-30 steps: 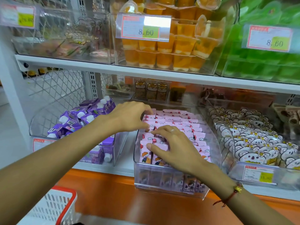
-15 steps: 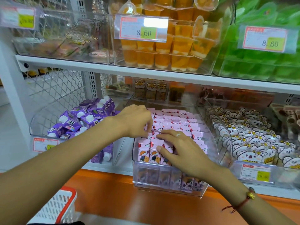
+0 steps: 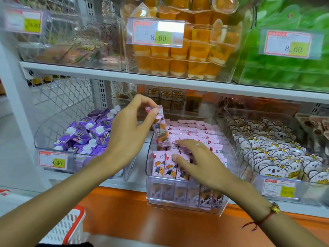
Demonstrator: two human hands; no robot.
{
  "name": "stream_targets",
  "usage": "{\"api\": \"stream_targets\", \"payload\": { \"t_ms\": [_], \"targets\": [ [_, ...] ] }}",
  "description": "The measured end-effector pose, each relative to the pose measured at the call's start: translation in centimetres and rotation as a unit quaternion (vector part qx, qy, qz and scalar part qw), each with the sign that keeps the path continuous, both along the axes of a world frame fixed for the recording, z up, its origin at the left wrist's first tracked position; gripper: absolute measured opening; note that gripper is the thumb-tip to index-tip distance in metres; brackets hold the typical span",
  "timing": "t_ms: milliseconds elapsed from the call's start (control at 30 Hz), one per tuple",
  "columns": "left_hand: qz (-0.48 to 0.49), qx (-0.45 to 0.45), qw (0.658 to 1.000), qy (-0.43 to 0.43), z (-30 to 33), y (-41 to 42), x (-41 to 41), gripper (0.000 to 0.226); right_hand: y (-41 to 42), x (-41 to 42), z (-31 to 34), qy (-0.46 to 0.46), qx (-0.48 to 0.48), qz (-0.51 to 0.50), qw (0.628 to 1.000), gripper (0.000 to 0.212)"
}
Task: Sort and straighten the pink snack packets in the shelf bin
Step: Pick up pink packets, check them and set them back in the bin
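Pink foil snack packets with cartoon kid prints (image 3: pixel 192 134) sit in rows inside a clear acrylic shelf bin (image 3: pixel 185 205), packed from its back wall to the front lip; front row stands upright against the lip, a few more show through the bin's frosted front panel. One single pink packet (image 3: pixel 161 130) is out of the rows, held upright with a slight tilt above the bin's rear-left corner. Left hand (image 3: pixel 128 134) pinches that packet at its top edge between thumb and fingertips, other fingers curled. Right hand (image 3: pixel 199 161) lies flat, fingers spread, palm down on the front-centre rows, fingertips touching the packet tops. Red cord bracelet with a gold bead (image 3: pixel 263 217) on the right wrist.

Bin sits on the lower white shelf, front overhanging an orange ledge (image 3: pixel 124 214). Just beside the bin's left wall: clear bin of purple cartons with white caps (image 3: pixel 89 134), tag 9.90. Beside its right wall: bin of white koala-print packets (image 3: pixel 277 155). Upper shelf directly above: orange jelly cups (image 3: pixel 185 56), tag 8.60. White basket with red rim (image 3: pixel 69 227) at bottom left.
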State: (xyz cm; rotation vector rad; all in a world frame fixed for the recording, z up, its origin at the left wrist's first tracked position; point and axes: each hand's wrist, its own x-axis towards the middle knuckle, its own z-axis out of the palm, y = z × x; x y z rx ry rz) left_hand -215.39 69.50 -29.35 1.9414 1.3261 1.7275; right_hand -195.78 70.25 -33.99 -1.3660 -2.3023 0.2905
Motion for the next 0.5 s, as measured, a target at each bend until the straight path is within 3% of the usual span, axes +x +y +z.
{"api": "stream_targets", "payload": {
  "t_ms": [100,167,300,400,500],
  "targets": [
    [-0.018,0.051,0.997,-0.062,0.6,-1.6,0.9,0.004,-1.1,-0.4,1.4,0.173,-0.017,0.003,0.985,0.056],
    [-0.038,0.063,0.994,-0.083,0.9,-2.4,1.6,0.008,-2.0,-1.2,2.5,0.262,-0.017,0.047,0.964,0.046],
    [-0.087,0.042,0.987,-0.125,0.2,-3.0,2.6,0.01,-2.6,-2.2,3.1,0.306,0.034,0.054,0.95,0.022],
    [-0.106,-0.005,0.986,-0.125,-1.0,-2.7,2.3,0.02,-2.2,-1.8,3.0,0.41,-0.076,0.009,0.909,0.016],
    [-0.096,-0.072,0.991,-0.064,-2.5,-2.7,2.1,0.026,-1.8,-1.2,2.7,0.473,-0.203,-0.029,0.857,0.021]
  ]
}}
